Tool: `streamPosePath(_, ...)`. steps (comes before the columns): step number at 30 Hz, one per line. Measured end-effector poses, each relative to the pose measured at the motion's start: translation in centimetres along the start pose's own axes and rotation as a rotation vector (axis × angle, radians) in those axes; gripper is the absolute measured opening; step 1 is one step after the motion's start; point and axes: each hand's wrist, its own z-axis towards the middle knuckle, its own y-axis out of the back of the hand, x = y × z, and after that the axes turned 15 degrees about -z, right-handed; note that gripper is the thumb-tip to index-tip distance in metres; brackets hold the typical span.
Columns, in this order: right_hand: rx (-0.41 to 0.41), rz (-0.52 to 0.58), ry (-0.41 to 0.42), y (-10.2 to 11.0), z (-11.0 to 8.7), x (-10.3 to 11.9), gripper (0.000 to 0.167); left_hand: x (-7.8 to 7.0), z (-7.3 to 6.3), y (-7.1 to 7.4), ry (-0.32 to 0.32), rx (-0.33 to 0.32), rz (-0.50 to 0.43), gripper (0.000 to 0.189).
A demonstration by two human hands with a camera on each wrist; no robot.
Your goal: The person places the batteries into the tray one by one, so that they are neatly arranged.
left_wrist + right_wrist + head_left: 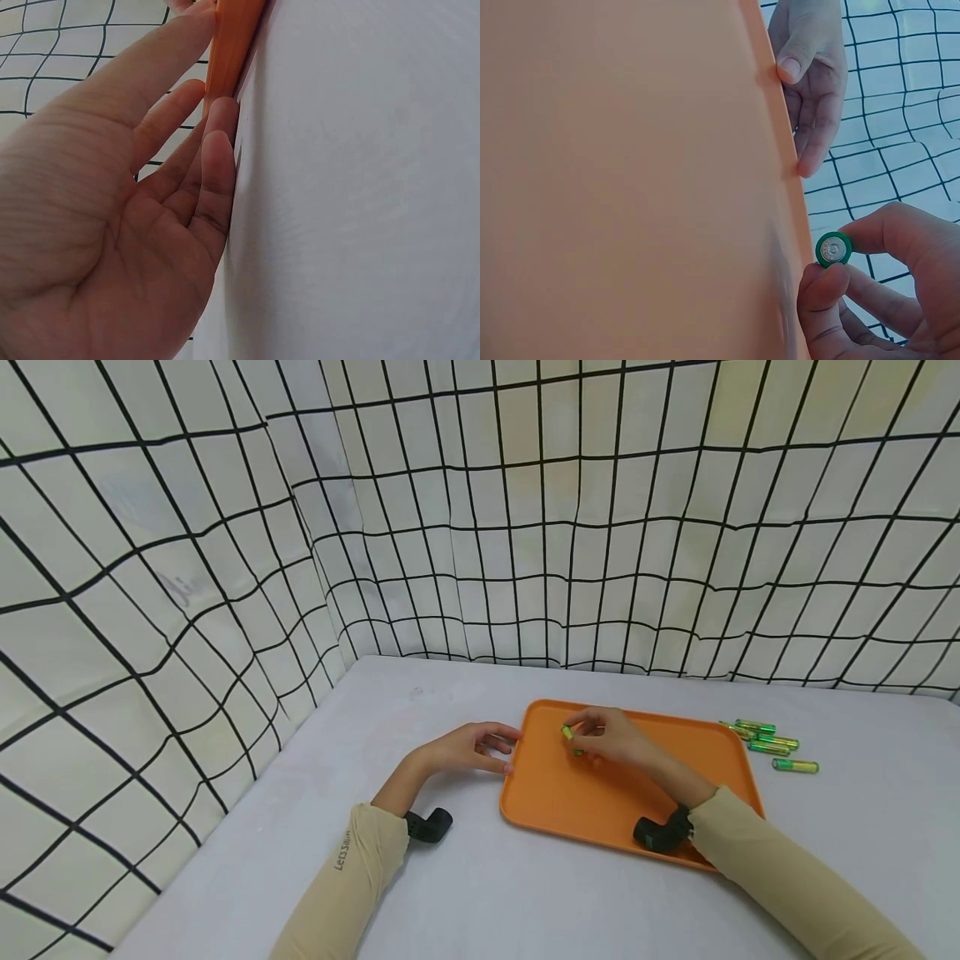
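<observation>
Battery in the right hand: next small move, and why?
I'd probably lower the battery onto the orange tray and let go: the right hand pinches it over the tray's left part, and the left hand touches the tray's left edge, which may help steady it. The other batteries lie by the tray's right side.

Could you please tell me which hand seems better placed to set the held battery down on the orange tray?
Probably the right hand: it pinches the battery over the orange tray, while the left hand holds no battery and touches the tray's left edge.
</observation>
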Motion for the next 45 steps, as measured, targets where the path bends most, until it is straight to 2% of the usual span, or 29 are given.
streamPosePath(27, -0.003, 0.021, -0.027, -1.1, 1.3, 0.8, 0.038, 0.2, -0.1, 0.1, -0.008, 0.007, -0.004, 0.056)
streamPosePath(37, 0.0, 0.032, 0.0, -1.5, 1.7, 0.8, 0.038, 0.2, -0.1, 0.1, -0.008, -0.001, -0.007, 0.056)
streamPosePath(45, 0.006, 0.056, -0.04, -1.8, 2.2, 1.0, 0.041, 0.1, -0.1, 0.0, -0.003, -0.004, -0.009, 0.056)
